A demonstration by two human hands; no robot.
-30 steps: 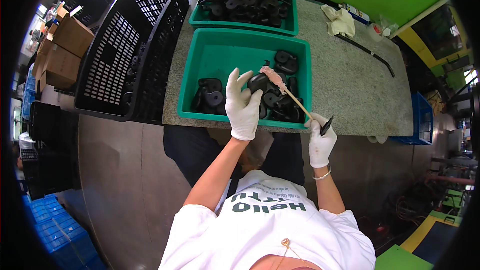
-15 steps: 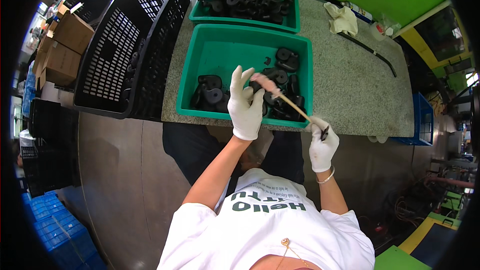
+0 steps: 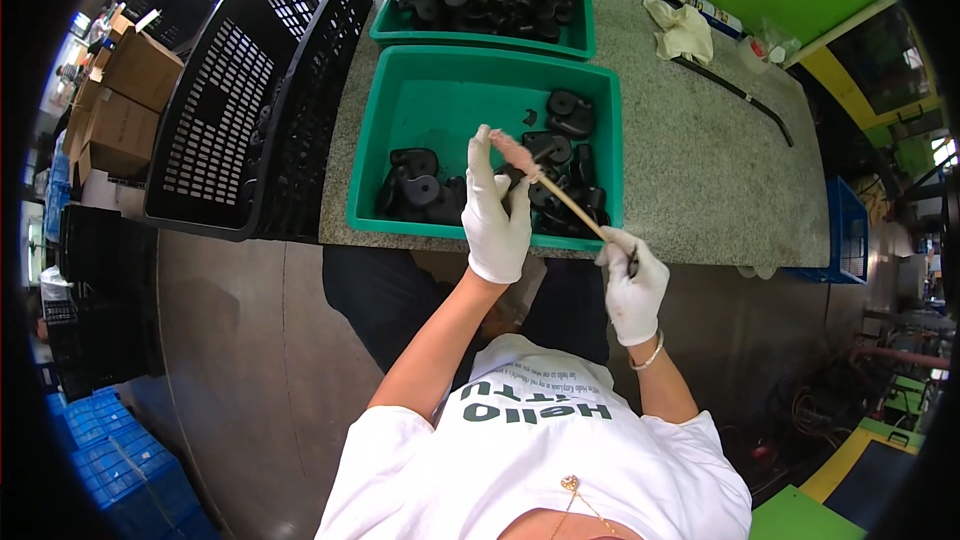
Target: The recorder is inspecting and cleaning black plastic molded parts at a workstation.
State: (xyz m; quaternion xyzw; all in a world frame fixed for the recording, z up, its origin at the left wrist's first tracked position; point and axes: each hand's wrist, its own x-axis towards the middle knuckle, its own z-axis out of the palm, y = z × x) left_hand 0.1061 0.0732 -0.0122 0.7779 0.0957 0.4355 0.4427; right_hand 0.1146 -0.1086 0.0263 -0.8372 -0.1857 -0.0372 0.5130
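My right hand, in a white glove, is closed round the lower end of a thin wooden stick. A small dark piece shows among its fingers. Pink fluffy material wraps the stick's far end. My left hand, also gloved, is raised with its fingers stretched up and the thumb apart, right beside the pink end. Whether it touches the pink end, or a dark part behind the thumb, I cannot tell. Beneath both hands a green tray contains several black moulded parts, some partly hidden by my left hand.
Behind that tray stands a second green tray heaped with black parts. A black slotted crate is at the left. On the speckled tabletop lie a white cloth, a black hose and a spray can.
My right hand has moved slightly up and left with the stick, so the pink end is further left. The fingers of my left hand have straightened and come closer together.
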